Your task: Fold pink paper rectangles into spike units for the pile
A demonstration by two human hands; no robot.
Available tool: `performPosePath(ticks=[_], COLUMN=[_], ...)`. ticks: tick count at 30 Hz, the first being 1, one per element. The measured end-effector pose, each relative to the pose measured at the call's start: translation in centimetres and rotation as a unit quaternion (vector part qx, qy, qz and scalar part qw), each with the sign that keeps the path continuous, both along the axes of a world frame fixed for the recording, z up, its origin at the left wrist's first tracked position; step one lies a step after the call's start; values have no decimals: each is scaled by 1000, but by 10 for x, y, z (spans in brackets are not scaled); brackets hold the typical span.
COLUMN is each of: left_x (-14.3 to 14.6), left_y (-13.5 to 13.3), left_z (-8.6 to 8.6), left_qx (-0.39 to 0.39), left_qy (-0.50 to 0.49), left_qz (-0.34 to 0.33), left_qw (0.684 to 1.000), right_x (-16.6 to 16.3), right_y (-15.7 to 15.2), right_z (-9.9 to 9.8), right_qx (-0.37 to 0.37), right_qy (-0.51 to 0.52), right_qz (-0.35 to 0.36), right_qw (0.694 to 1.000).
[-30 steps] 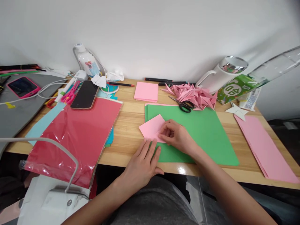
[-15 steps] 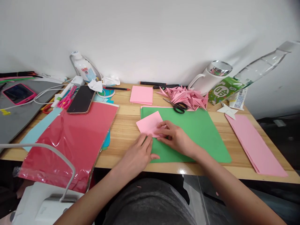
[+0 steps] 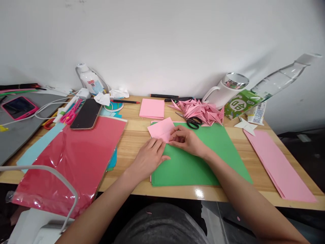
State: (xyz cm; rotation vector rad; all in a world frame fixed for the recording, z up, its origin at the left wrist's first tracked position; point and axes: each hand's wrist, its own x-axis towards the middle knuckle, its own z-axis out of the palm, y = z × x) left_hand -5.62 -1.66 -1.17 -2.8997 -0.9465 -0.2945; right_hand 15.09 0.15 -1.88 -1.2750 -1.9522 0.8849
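Note:
A small pink paper square (image 3: 162, 129) lies at the top left corner of a green sheet (image 3: 200, 159) on the wooden desk. My left hand (image 3: 148, 157) rests beside the paper's near edge, fingers bent and touching it. My right hand (image 3: 186, 140) pinches the paper's right corner with thumb and fingers. A stack of pink squares (image 3: 152, 108) lies just behind, and a heap of folded pink paper pieces (image 3: 200, 110) with black scissors (image 3: 191, 122) sits further right.
A red sheet pack in plastic (image 3: 71, 159) with a phone (image 3: 86, 114) on it lies left. Pink scissors (image 3: 69, 113), a glue bottle (image 3: 88, 79), a white kettle (image 3: 224, 91), a green carton (image 3: 240, 101) and pink strips (image 3: 276, 162) ring the desk. A lamp arm (image 3: 45, 173) stands near left.
The pink square has shifted further up the green sheet. My left hand has slid forward from the desk's front edge to the paper, and my right hand has followed it, still pinching.

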Motion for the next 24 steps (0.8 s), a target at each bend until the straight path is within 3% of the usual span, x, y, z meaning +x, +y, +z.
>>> performPosePath(ticks=[12,24], left_x=[-2,1], left_y=[4,3], left_z=[-1,3], left_qx=[2,2], left_qy=[-6,25], left_qz=[-6,-4], left_qw=[1000,1000], right_x=[6,2], right_y=[4,1], right_z=[8,10], right_qx=[-71,-72], right_qy=[33,47], right_qz=[31,22], right_qw=[997,996])
